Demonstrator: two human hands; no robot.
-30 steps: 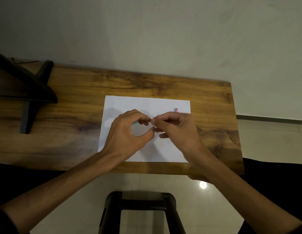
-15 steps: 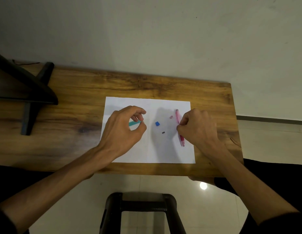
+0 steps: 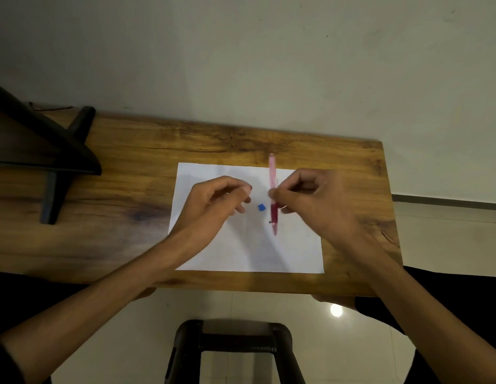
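Lifted since the last frame, the pen is now pinched in our right hand above the paper, likely for refitting parts; our left hand curls over the paper too, contents unclear.

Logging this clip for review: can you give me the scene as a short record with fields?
Surface: white paper on wooden table
Right hand: pinches pink pen at mid-barrel
Left hand: fingers curled, contents hidden
Loose part: small blue piece on the paper, between the hands
Table's left: black stand
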